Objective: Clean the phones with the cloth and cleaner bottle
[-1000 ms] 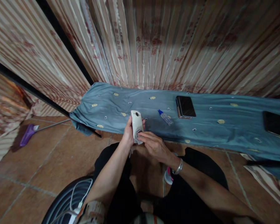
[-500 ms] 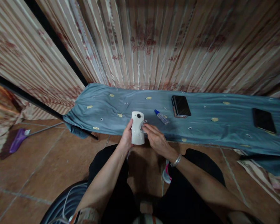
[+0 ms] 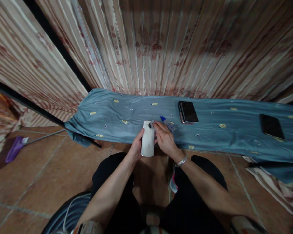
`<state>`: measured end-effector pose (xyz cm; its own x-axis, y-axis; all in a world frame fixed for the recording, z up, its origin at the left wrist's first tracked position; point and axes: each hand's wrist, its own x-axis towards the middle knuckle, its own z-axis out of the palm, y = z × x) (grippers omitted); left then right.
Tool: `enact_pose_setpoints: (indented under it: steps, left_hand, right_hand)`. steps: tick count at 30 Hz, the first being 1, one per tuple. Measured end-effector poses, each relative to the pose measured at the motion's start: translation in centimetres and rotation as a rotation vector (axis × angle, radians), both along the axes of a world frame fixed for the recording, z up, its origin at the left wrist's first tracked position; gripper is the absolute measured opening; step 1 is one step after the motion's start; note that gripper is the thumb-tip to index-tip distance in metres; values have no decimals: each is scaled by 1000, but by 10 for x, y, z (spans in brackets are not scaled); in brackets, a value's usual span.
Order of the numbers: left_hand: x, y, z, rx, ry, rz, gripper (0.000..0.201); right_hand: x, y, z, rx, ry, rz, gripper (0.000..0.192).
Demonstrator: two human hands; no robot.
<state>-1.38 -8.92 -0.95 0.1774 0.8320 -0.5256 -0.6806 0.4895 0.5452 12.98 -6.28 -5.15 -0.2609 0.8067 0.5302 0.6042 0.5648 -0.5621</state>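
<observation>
My left hand [image 3: 136,145] is closed around the left edge of a white smartphone [image 3: 147,143], its back and round camera facing up. Pinched in the fingers of my right hand [image 3: 165,138] is a small greyish cloth [image 3: 152,122], which lies against the phone's upper right corner by the camera. Most of the cloth is hidden by the fingers. Just beyond my right hand, a small clear bottle with a blue cap [image 3: 169,124] lies on the blue patterned cover [image 3: 141,109].
A stack of dark phones [image 3: 189,112] lies right of the bottle, and another black phone [image 3: 271,126] farther right. Striped curtains [image 3: 156,48] hang behind. Black poles [image 3: 58,42] stand left, near a purple broom [image 3: 14,149]. A coiled dark object [image 3: 65,214] sits at lower left.
The white phone has shifted slightly right and toward me. My right hand with the cloth has gone from the phone's middle right side up to the camera corner.
</observation>
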Motion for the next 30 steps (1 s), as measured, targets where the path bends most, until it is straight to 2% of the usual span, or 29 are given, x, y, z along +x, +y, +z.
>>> enact_pose_setpoints:
  steps: [4, 14, 23, 30]
  left_hand:
    - [1, -2, -4, -2, 65, 2, 39]
    - [4, -1, -2, 3, 56, 61, 40]
    - [5, 7, 13, 29, 28, 124, 41]
    - [7, 16, 19, 26, -117, 131, 46]
  right_hand:
    - [-7, -2, 7, 13, 34, 27, 49]
    - [-21, -2, 19, 61, 15, 96, 47]
    - [-14, 13, 16, 61, 18, -17, 47]
    - [-12, 11, 11, 114, 45, -37, 47]
